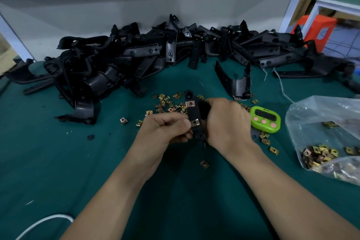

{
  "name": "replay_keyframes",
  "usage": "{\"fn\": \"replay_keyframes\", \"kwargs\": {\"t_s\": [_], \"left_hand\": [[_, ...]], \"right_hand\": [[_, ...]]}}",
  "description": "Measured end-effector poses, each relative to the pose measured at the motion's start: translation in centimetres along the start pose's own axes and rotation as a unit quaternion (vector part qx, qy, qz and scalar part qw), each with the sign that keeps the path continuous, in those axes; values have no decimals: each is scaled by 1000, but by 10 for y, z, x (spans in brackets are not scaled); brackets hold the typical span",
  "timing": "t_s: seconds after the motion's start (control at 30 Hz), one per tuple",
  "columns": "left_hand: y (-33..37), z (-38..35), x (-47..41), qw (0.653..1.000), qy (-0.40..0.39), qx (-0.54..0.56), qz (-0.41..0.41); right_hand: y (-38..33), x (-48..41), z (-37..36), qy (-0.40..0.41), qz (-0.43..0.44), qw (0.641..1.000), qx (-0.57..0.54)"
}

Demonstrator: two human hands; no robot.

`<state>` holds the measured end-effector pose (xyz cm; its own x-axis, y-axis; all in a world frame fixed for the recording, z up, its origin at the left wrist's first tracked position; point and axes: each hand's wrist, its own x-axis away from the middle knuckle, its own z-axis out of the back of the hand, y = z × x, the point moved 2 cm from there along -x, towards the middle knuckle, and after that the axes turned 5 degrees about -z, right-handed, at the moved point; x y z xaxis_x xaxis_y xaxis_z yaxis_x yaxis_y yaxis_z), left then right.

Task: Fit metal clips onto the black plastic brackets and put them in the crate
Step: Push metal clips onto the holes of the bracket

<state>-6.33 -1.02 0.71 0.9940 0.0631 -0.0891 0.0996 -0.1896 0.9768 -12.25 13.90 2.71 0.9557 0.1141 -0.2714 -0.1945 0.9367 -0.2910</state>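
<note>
- Over the middle of the green worktop [58, 161], both hands hold one black plastic bracket [193, 114] just above the cloth.
- Left hand [165, 128] pinches the bracket's lower end, thumb against the lower clip [194, 122].
- Right hand [228, 122] is curled round the bracket's right side. It hides that edge, and its fingertips can't be seen.
- The bracket is a narrow matte-black strip, near upright, with a round-holed lug at each end.
- Upper clip [190, 104] and lower clip are coppery squares with a centre hole, both seated on the strip.
- Loose clips [169, 103], brass-coloured, are scattered behind and right of the hands. One lies alone between the forearms.
- Bracket pile [136, 58] runs along the back, tangled; single parts are hard to separate.
- Clear plastic bag [321, 122] of clips sits at right, cut off by the frame edge.
- Green timer [265, 117] has pink buttons and is partly behind the right hand. Its display is dark, nothing readable.
- White cable [42, 222] at bottom left runs out of frame.
</note>
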Motion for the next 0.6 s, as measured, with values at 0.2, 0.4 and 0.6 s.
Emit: {"fn": "replay_keyframes", "kwargs": {"t_s": [0.2,0.4,0.6], "left_hand": [[1,-2,2,1000,-8,21,-15],[0,-11,6,999,-15,4,-35],[4,-4,4,985,-22,-160,-56]], "right_hand": [[-9,4,11,44,17,998,33],[-6,2,14,72,5,996,45],[-1,1,6,62,5,995,81]]}}
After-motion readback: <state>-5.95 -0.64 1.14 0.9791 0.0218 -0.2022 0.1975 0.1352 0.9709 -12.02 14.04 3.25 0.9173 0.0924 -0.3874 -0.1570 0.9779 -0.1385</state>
